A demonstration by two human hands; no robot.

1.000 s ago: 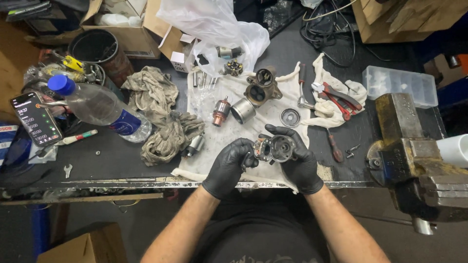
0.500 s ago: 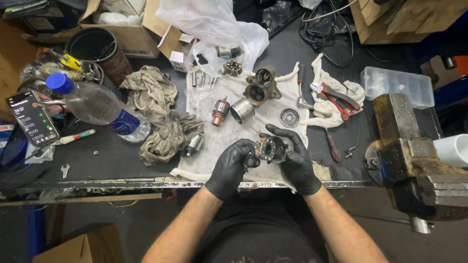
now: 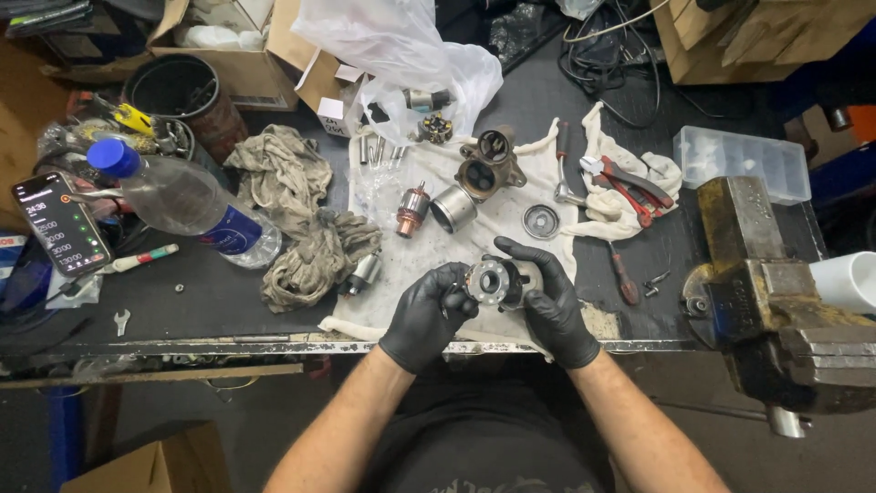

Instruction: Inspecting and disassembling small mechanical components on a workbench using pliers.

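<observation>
**Hands on a small motor part over the white cloth**

Phone [image 3: 61, 236] with a lit screen lies far left of the white cloth [image 3: 474, 228], a clear plastic bottle [image 3: 182, 201] and crumpled rags [image 3: 301, 219] between them. On the cloth sit a copper-wound armature [image 3: 412, 209], a steel sleeve [image 3: 453, 209] and a brown housing [image 3: 490, 164], likely spread there to keep parts together. At the cloth's near edge, the left hand [image 3: 426, 315] and right hand [image 3: 547, 301], both black-gloved, close around a round metal end piece [image 3: 491, 281], face up toward the camera. A bench vise [image 3: 776, 301] stands right of the cloth.
</observation>
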